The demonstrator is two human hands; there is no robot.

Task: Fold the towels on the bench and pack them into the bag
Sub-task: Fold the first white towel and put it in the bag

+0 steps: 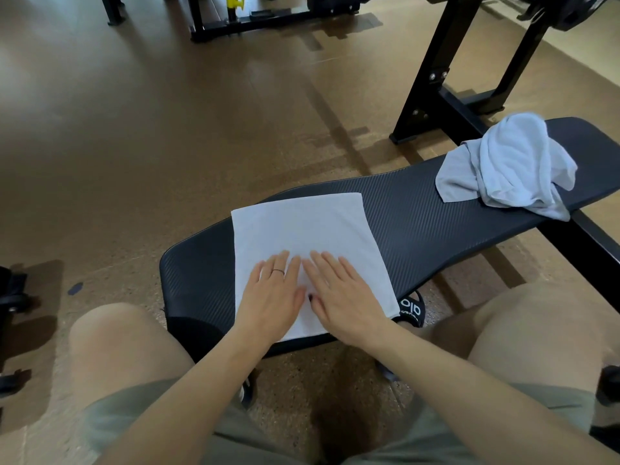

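Note:
A white towel [302, 229] lies flat on the near end of the black bench [419, 219], folded into a rectangle. My left hand [271, 293] and my right hand [345, 293] rest palm down side by side on its near half, fingers spread, gripping nothing. A second, pale blue-white towel [513, 169] sits crumpled in a heap at the bench's far right end. A black strap with white lettering [411, 312] pokes out below the bench's near edge; the bag itself is hidden.
My knees [114, 344] flank the bench end on both sides. A black rack frame [432, 78] stands behind the bench at right, more gym equipment [255, 21] at the top. A dark object [13, 297] sits on the brown floor at left.

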